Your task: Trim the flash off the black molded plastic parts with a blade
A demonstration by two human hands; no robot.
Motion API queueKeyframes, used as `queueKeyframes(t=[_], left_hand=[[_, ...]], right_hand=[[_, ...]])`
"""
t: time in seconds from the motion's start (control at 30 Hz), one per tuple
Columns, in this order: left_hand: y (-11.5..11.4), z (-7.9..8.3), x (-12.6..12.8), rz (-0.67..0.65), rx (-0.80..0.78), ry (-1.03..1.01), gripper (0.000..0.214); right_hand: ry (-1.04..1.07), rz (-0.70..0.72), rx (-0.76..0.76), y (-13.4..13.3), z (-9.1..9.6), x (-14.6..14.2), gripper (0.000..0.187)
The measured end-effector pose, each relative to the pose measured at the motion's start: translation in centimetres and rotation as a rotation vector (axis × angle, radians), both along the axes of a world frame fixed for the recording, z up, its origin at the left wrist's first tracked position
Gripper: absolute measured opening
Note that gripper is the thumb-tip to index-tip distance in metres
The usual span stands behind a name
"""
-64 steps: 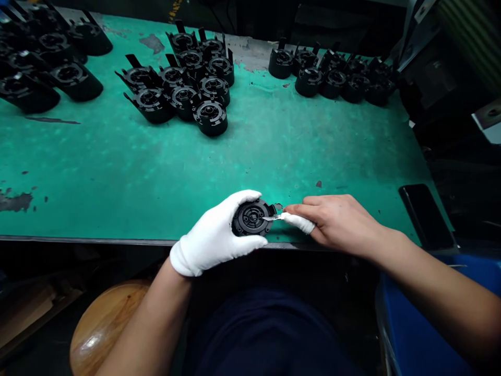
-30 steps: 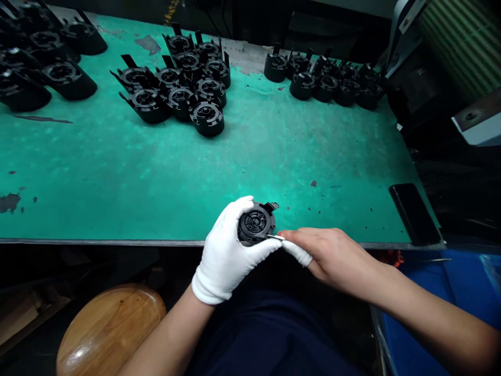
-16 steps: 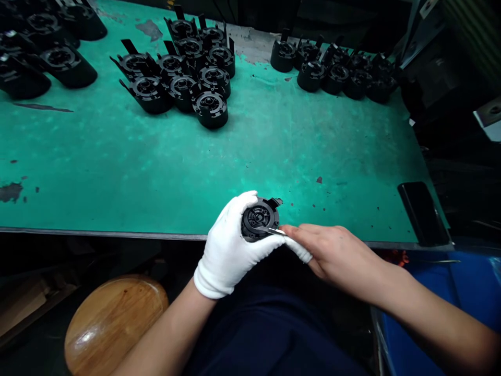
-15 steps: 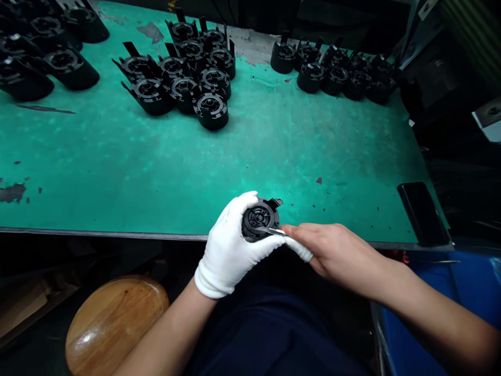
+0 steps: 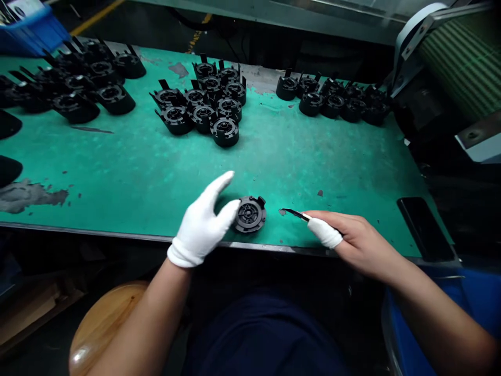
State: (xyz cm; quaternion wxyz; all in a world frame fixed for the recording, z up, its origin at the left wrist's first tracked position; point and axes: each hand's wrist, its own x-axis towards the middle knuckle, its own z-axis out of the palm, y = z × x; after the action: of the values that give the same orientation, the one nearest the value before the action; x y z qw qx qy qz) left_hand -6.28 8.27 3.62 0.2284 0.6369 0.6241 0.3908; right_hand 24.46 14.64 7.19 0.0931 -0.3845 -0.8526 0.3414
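Note:
A round black plastic part [image 5: 249, 215], with ring-shaped ribs on its face and a tab at its upper right, rests near the front edge of the green tabletop. My left hand [image 5: 205, 222], in a white glove, is open just left of it. Its thumb is at the part's left rim; whether it touches I cannot tell. To the right of the part, my right hand [image 5: 344, 232] grips a slim knife [image 5: 296, 213], its narrow blade pointing left above the tabletop. A white cover wraps the right thumb; the other visible fingers are bare.
Similar black parts stand in groups: centre back [image 5: 225, 130], right back [image 5: 311, 103] and left [image 5: 115, 99]. A black phone [image 5: 426, 228] lies at the right edge. A green-belted machine [image 5: 462, 68] rises at upper right. Below are a wooden stool [image 5: 105, 329] and a blue bin [image 5: 438, 324].
My left hand has let go of the black part, opened and moved left; the part now sits on the tabletop. My right hand has drawn the knife away to the right. The view has shifted.

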Motion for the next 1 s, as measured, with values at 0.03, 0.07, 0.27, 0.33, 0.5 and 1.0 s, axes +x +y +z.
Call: queueKeyframes(t=[0.03, 0.07, 0.27, 0.33, 0.5, 1.0], left_hand=[[-0.1, -0.1, -0.3, 0.043, 0.010, -0.040, 0.061], [-0.3, -0.3, -0.4, 0.054, 0.001, -0.064, 0.068], [-1.2, -1.8, 2.8, 0.012, -0.016, 0.114, 0.094], [-1.1, -2.0, 3.4, 0.020, 0.005, 0.133, 0.090], [-0.9, -2.1, 3.2, 0.022, 0.009, 0.145, 0.086], [-1.1, -2.2, 4.1, 0.103, -0.004, 0.164, 0.085]], right_hand=[[0.007, -0.005, 0.001, 0.1, -0.2, 0.1, 0.037], [0.008, 0.004, -0.002, 0.1, -0.3, 0.1, 0.037], [-0.123, 0.125, 0.069, 0.4, -0.8, -2.6, 0.036], [-0.160, 0.161, 0.095, 0.8, -0.9, -3.5, 0.038], [-0.258, 0.272, 0.163, 2.3, -0.7, -4.5, 0.036], [-0.389, 0.135, 0.277, 0.9, -0.9, -5.0, 0.045]])
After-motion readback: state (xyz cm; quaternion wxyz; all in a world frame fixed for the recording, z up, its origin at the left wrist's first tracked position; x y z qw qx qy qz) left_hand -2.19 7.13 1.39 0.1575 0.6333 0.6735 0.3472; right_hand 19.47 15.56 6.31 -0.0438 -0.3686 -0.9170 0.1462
